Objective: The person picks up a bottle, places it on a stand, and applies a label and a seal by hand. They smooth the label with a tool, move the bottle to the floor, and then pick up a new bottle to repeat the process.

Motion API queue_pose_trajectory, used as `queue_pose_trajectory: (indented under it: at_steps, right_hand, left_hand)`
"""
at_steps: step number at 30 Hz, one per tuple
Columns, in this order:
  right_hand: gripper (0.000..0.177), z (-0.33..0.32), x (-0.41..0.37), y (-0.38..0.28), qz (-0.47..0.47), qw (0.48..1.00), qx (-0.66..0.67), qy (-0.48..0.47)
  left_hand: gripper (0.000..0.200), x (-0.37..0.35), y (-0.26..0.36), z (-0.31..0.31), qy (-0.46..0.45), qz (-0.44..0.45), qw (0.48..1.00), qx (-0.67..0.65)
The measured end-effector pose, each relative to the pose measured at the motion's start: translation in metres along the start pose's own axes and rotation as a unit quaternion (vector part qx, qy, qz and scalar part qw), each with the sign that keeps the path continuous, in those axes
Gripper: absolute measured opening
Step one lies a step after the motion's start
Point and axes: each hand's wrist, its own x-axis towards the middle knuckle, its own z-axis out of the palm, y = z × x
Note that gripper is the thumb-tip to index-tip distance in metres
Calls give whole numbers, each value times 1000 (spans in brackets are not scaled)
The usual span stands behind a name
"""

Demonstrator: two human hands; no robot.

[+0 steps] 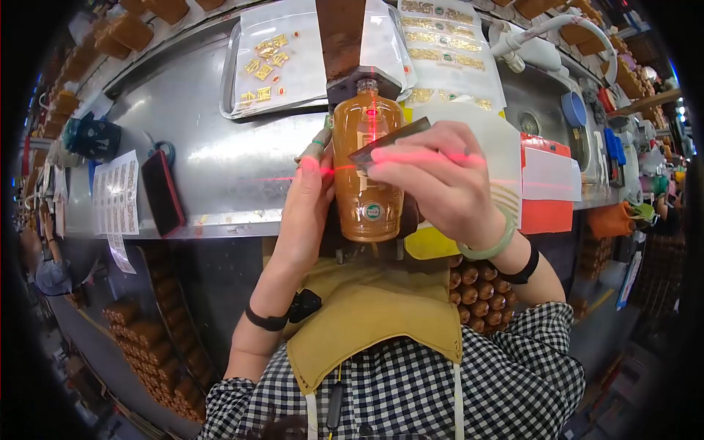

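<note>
A brown glazed bottle (pixel 367 198) lies with its neck away from me, held against a dark fixture (pixel 363 75). It carries gold characters down its front and a round green-and-white sticker (pixel 372 212) near its base. My right hand (pixel 440 172) pinches a flat dark metal scraper blade (pixel 396 139) over the bottle's front, across the gold characters. Along the bottle's left side rests my left hand (pixel 306 194), its fingers stretched out and a green band on one finger. Red laser lines cross the bottle and both hands.
Behind the bottle is a metal tray (pixel 231 81) with a white sheet (pixel 257 37) of gold characters. More gold label sheets (pixel 447 55) lie at back right. A phone (pixel 163 192) and a printed sheet (pixel 116 191) lie left; a red sheet (pixel 546 216) and a white hose (pixel 565 26) are right.
</note>
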Motion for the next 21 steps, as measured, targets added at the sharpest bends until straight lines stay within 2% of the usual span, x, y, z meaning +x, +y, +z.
queue_pose_trajectory:
  at_steps: [1,3,5,6,7,8,9,10,12,13,15,21]
  right_hand:
    - [27,3,-6,3,4,1000,-5,-4]
    - [27,1,-21,-12,-22,999,-22,-24]
    - [26,-9,-21,-25,-58,993,72,-72]
    - [26,-13,-17,-25,-15,993,96,-74]
    - [24,-10,-12,-17,37,993,114,-12]
    - [24,-7,-4,-19,163,972,158,56]
    - [25,-3,3,-22,283,930,198,123]
    - [25,4,5,-18,283,930,198,124]
    - [27,20,1,-9,411,835,295,215]
    - [27,23,-3,-8,411,835,296,216]
    - [28,23,-11,-6,380,907,132,125]
    - [24,26,-26,4,328,932,43,148]
  left_hand:
    - [72,-1,1,0,1,5,1000,-4]
    - [69,-2,-1,-2,3,5,1000,-13]
    - [66,0,-3,-2,2,3,1000,-22]
    - [64,1,-4,-1,7,4,1000,11]
    - [63,1,-5,0,13,4,999,45]
    - [67,-1,-2,4,6,11,1000,12]
    - [67,-1,-3,6,5,10,1000,13]
    - [67,-1,-3,7,5,19,999,33]
    - [68,-2,-2,8,6,28,998,56]
    - [68,-2,0,8,5,27,997,68]
    - [69,-2,1,9,3,24,997,79]
    - [68,-1,1,9,-7,23,997,72]
